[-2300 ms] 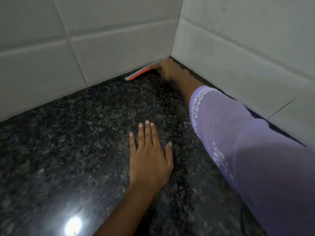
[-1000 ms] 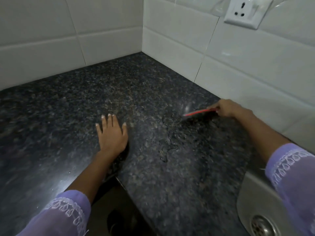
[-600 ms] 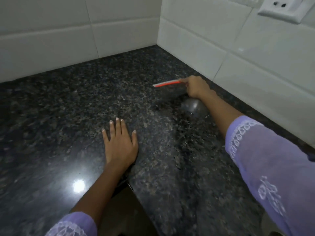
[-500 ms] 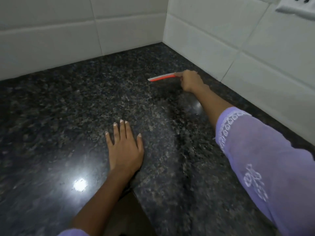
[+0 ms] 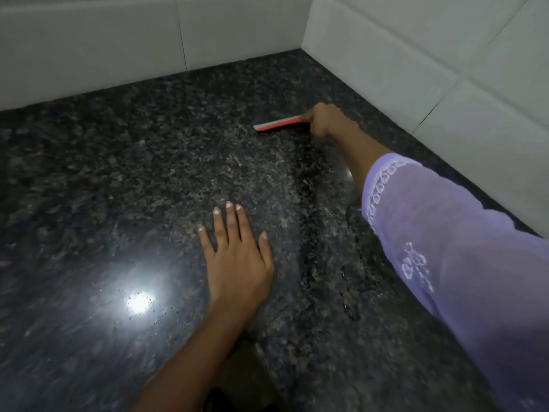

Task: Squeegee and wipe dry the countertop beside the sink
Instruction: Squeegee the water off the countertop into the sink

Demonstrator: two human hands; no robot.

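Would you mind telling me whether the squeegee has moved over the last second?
Yes. The squeegee, gripped by the right hand, has gone from near the sink back along the tiled wall toward the countertop corner.

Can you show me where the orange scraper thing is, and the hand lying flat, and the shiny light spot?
Orange-edged squeegee (image 5: 280, 125): head view, middle of the blade.
Flat left hand (image 5: 237, 260): head view, back of the hand.
Bright light reflection (image 5: 139, 301): head view, its centre.

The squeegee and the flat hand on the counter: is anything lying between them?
Head view: only bare dark granite countertop between the squeegee and the left hand.
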